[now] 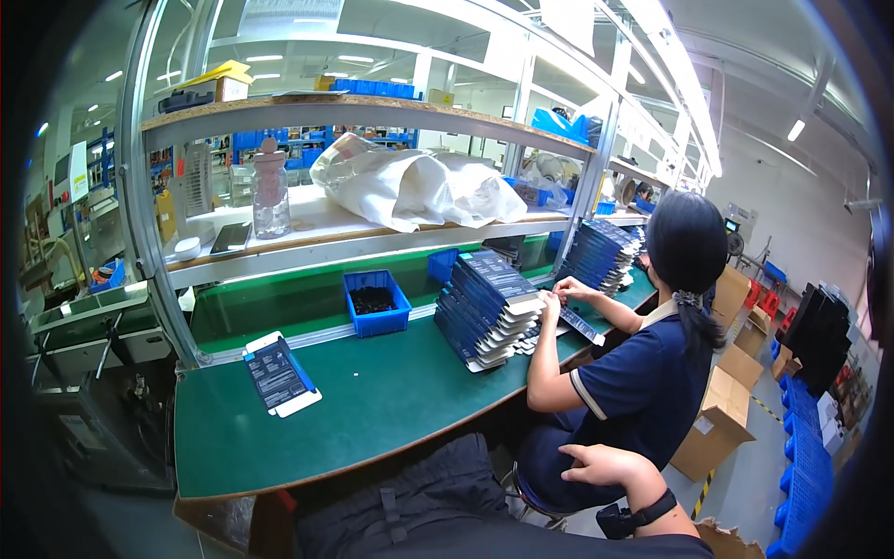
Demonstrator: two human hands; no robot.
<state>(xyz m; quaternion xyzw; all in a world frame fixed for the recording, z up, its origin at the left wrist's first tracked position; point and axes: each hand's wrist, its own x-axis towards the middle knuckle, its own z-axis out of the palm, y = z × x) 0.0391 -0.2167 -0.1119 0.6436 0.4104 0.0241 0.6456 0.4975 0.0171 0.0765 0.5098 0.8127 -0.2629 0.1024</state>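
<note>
My right hand [603,465] rests at the lower right, beside the seated co-worker's hip and away from the tabletop. It holds nothing; its fingers are loosely apart, the forefinger stretched toward the left, and a black band [637,514] circles the wrist. My left hand is out of view. A flattened dark blue and white carton [279,374] lies alone on the left part of the green table [372,401]. Several flat cartons [484,307] form a leaning stack in front of the co-worker [633,363], whose hands are at a carton [579,325] beside it.
A blue bin [380,320] of small black parts stands behind the table's middle, near a smaller blue bin [443,265]. White plastic bags [410,186], a bottle [270,194] and a phone [231,238] sit on the shelf. Cardboard boxes [712,419] and blue pallets [810,456] occupy the right floor.
</note>
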